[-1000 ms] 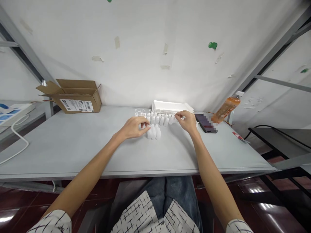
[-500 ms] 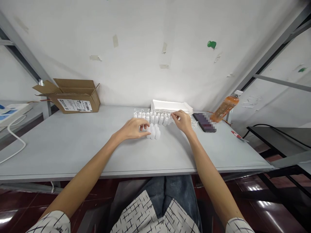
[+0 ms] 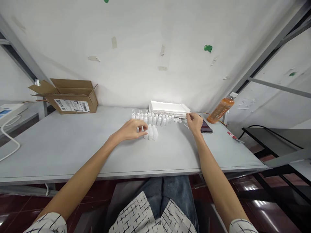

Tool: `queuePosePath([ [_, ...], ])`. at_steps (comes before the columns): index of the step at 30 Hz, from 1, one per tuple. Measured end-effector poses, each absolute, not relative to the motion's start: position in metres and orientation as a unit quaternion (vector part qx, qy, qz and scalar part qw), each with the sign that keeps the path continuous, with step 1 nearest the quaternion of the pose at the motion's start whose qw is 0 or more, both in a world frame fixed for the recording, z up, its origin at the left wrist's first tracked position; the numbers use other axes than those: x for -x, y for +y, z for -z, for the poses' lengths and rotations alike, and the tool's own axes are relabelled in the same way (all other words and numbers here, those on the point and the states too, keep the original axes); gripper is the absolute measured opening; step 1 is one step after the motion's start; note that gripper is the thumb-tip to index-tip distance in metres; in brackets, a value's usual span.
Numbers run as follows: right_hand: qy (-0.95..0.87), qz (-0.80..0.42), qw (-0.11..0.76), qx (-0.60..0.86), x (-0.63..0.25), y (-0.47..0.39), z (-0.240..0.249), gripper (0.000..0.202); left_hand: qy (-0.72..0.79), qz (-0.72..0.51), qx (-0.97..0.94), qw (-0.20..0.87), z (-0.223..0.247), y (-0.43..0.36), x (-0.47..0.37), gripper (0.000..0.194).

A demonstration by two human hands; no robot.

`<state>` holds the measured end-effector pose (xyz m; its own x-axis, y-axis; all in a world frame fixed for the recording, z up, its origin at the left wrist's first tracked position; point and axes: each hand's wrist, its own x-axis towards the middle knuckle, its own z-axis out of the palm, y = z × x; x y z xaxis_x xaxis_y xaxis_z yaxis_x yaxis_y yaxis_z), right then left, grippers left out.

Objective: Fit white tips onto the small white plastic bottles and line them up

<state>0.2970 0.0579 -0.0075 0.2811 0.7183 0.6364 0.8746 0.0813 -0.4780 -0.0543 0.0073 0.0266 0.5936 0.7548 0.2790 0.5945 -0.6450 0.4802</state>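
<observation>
My left hand (image 3: 133, 129) rests on the table with its fingers curled and the thumb apart from them. Its fingertips are beside a cluster of small white translucent rounded pieces (image 3: 151, 132), touching or nearly so. Behind that cluster runs a row of small white bottle-shaped pieces (image 3: 159, 121), several with thin white loops on top. My right hand (image 3: 194, 123) is closed in a pinch at the right, between the row and the phone. A thin white strand (image 3: 186, 126) shows just below its fingertips; what the fingers hold is hidden. Small white bits (image 3: 178, 120) lie left of this hand.
A stack of white trays (image 3: 167, 108) stands by the wall behind the row. A dark phone (image 3: 206, 127) and an orange drink bottle (image 3: 221, 110) are to the right. At the back left sits an open cardboard box (image 3: 73, 100) on the grey table (image 3: 73, 142).
My right hand has moved right, away from the row's right end to beside the phone. My left hand stays by the rounded pieces. The view has shifted slightly.
</observation>
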Motion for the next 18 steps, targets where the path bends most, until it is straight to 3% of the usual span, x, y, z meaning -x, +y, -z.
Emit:
queuePosePath([
  [10,-0.674,0.040,0.269,0.687,-0.274,0.056,0.018,0.033,0.377,-0.215,-0.883,0.178,-0.031,0.005,0.054,0.014],
  [18,-0.676,0.031,0.262,0.688,-0.276,0.053,0.018,0.029,0.384,-0.186,-0.883,0.197,-0.034,0.004,0.055,0.014],
])
